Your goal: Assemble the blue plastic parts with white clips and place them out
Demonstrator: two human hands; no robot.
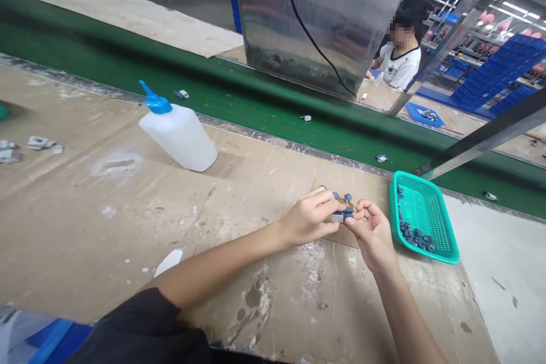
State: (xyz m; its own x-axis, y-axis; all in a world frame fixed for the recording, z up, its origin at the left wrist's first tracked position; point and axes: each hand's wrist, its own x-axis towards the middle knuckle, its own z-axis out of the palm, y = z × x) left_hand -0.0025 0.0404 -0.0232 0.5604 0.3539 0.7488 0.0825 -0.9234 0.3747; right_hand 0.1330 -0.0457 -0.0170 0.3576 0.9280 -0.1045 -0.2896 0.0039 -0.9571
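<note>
Small blue-and-white part pinched between two hands, right of centre

The small dark-blue and white block-shaped part sat right of the frame's centre, above the tan worktable. The left hand gripped it between thumb and fingers; the right hand pinched its right end with thumb and fingertips. Loose dark-blue pieces lay just beyond the fingers, on a brown cardboard sheet.

Room to the right was narrow: the rim of a turquoise perforated plastic basket, holding dark-blue pieces along its left and near sides, stood just beside the right hand. To the left, a wide stretch of tabletop ran to a translucent white squeeze bottle with a blue nozzle, near the far edge. Beyond that edge, a green conveyor belt crossed the frame diagonally, carrying scattered small parts. A slanting metal post rose behind the basket.

At upper right, a person in a white shirt stood beside a stainless-steel panel; the shirt's small dark print was too small to read.
</note>
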